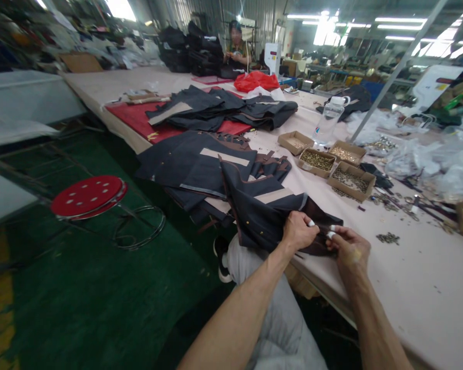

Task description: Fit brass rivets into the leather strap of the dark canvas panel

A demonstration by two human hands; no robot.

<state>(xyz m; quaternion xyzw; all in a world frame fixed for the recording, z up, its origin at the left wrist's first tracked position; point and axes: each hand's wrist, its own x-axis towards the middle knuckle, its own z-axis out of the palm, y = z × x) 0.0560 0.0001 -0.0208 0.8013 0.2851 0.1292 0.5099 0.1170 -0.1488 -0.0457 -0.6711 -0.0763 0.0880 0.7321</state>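
Note:
A dark fabric panel (250, 205) with brown trim and a beige strip hangs partly over the table edge at my lap. My left hand (299, 231) is closed on its right end. My right hand (351, 246) pinches the brown part of the same panel, close to the left fingertips; any small piece between the fingers is too small to make out. White wraps cover several fingertips. More dark panels (185, 159) lie stacked just beyond. A small pile of metal fittings (388, 238) sits on the table to the right of my right hand.
Cardboard boxes of small metal parts (351, 182) and a clear water bottle (330, 121) stand past my hands. A slanted metal pole (401, 67) rises behind them. A red stool (88, 197) is at left. Across the table sits a person (237, 51) near black bundles (193, 49).

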